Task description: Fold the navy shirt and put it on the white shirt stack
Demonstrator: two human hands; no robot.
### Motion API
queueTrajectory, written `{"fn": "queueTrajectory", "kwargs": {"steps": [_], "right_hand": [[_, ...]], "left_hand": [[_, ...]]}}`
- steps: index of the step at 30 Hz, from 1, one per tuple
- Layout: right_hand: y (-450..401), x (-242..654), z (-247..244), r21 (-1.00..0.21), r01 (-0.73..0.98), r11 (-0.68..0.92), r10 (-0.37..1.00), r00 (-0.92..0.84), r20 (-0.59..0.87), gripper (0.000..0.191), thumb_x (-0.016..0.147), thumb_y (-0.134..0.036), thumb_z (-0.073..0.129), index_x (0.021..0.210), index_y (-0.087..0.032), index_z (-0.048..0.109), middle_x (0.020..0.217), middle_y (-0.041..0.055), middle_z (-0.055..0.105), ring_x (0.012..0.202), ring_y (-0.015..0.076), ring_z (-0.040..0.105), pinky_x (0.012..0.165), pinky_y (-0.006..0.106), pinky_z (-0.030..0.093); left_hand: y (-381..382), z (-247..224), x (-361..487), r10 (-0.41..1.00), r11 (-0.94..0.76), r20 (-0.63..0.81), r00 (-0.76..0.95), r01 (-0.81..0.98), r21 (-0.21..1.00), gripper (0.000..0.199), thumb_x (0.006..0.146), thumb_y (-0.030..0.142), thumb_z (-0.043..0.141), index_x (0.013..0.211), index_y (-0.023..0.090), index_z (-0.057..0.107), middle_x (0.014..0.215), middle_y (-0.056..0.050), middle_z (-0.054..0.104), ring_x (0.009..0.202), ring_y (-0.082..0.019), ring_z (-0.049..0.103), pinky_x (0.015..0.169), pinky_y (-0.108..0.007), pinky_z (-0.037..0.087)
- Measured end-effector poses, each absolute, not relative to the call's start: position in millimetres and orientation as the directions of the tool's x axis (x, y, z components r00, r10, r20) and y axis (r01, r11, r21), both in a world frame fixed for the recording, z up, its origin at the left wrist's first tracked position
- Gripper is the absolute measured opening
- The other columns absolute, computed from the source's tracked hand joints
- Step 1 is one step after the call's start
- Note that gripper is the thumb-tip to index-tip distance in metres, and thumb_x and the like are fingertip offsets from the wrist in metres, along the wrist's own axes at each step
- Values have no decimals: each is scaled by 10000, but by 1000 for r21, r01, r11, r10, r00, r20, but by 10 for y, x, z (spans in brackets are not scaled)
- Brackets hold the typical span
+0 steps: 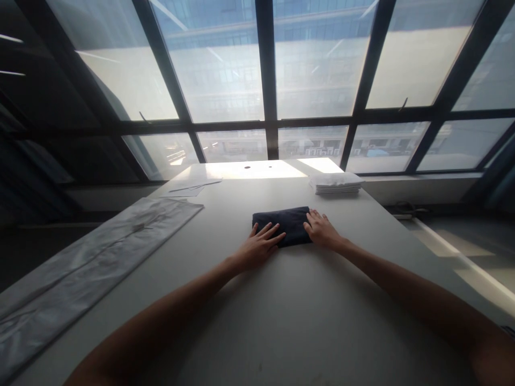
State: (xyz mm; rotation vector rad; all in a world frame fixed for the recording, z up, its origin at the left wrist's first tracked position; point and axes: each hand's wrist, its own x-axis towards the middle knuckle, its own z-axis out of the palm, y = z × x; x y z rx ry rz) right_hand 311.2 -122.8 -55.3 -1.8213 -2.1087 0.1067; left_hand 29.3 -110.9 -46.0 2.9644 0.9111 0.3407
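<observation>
A dark navy folded cloth (287,220) lies flat on the white table (257,316), shaped into a neat rectangle. My left hand (259,247) rests on its left front part, fingers spread across the fabric. On the right end of the cloth lies my right hand (322,229), palm down with the fingers stretched out. Neither hand grips the fabric. What kind of cloth item it is does not show.
Along the table's left side lies a long grey-white garment bag or sheet (100,257). Behind it are thin white papers (189,187). A stack of folded white cloth (337,184) sits at the back right. Large windows (314,80) rise beyond the table.
</observation>
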Motion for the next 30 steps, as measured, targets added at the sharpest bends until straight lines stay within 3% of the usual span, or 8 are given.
{"fn": "queueTrajectory", "kwargs": {"steps": [3,7,12,15,20,22,25,30], "right_hand": [[-1095,2795,-500,-259,914,313,926,-233,297,598,1031,-357,322,1548,-68,402,1649,178,279,1552,274,176,1246,489,99],[-788,2584,-507,-293,874,388,917,-337,212,610,1034,-436,338,1559,-132,398,1650,134,298,1544,259,209,1246,497,95],[-456,3096,-511,-429,902,44,988,24,152,475,1007,-368,451,1394,-130,589,1563,179,452,1479,293,352,1211,515,208],[-485,3462,-461,-465,884,-40,968,150,202,411,1005,-274,393,1246,-104,680,1440,215,573,1383,301,480,1153,452,323],[-688,3660,-409,-576,809,-117,919,308,246,415,964,-238,381,1144,-94,725,1190,203,715,1149,297,648,961,366,482],[-793,3621,-411,-623,774,-114,926,311,217,358,927,-244,456,1113,-106,729,1042,160,753,1000,268,698,840,328,531],[-995,3540,-367,-758,638,-134,962,268,56,224,883,-247,554,968,-131,724,762,76,717,698,194,684,632,272,541],[-1264,3478,-84,-891,199,-407,912,132,-387,102,808,-206,711,849,-165,626,774,41,659,647,143,630,591,263,557]], "left_hand": [[-1113,-448,300,502,-865,197,842,492,102,531,1048,259,410,1570,351,371,1646,-43,325,1541,-266,233,1245,-557,154],[-1114,-449,291,515,-857,159,842,499,131,557,1046,280,409,1593,340,322,1656,-32,293,1549,-246,205,1253,-511,172],[-1156,-462,277,534,-843,180,826,504,190,553,1051,404,423,1592,345,325,1660,-3,292,1555,-263,186,1261,-504,159],[-1162,-451,306,551,-824,226,804,481,299,483,1034,393,458,1511,322,482,1602,-16,420,1521,-265,293,1254,-488,218],[-940,-381,273,805,-594,426,414,556,581,388,953,222,488,1299,205,663,1405,-101,602,1321,-253,549,1153,-408,417],[-810,-314,166,920,-393,308,244,593,703,477,880,189,569,1355,161,611,1425,-149,566,1294,-286,564,1105,-426,459],[-692,-176,-64,989,-28,-46,142,476,879,602,810,233,709,1386,134,566,1418,-208,556,1203,-318,624,970,-422,543],[-707,-44,-280,820,343,-400,408,208,916,406,705,273,875,1032,99,710,1079,-169,719,929,-251,708,777,-327,565]]}}
